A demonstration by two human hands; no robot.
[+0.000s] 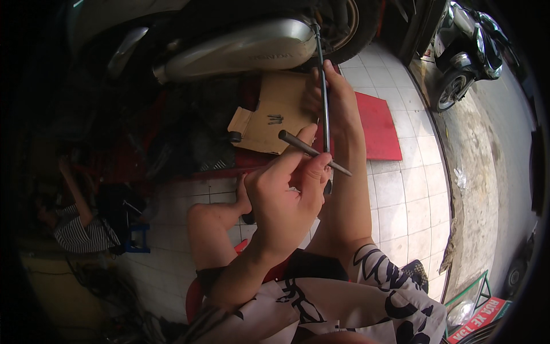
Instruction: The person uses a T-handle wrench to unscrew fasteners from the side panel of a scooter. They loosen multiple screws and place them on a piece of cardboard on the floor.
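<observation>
A long T-handle socket wrench (325, 94) reaches from me up to the edge of a silver scooter engine cover (246, 50); its far end meets the cover's right end. My left hand (286, 192) is closed on the wrench's crossbar, with thumb and fingers near the joint. Farther up, my right hand (338, 94) is closed round the thin shaft. Several bolts (275, 119) lie on a flattened piece of cardboard (286, 97) below the cover. A small dark cylindrical part (235, 137) rests at the cardboard's left edge.
The cardboard lies on a red platform (378, 129) over white floor tiles (409, 189). A scooter wheel (358, 28) stands behind the wrench's tip. At left sits another person in a striped shirt (86, 232), near a blue stool (138, 238). Another scooter (467, 51) is parked outside.
</observation>
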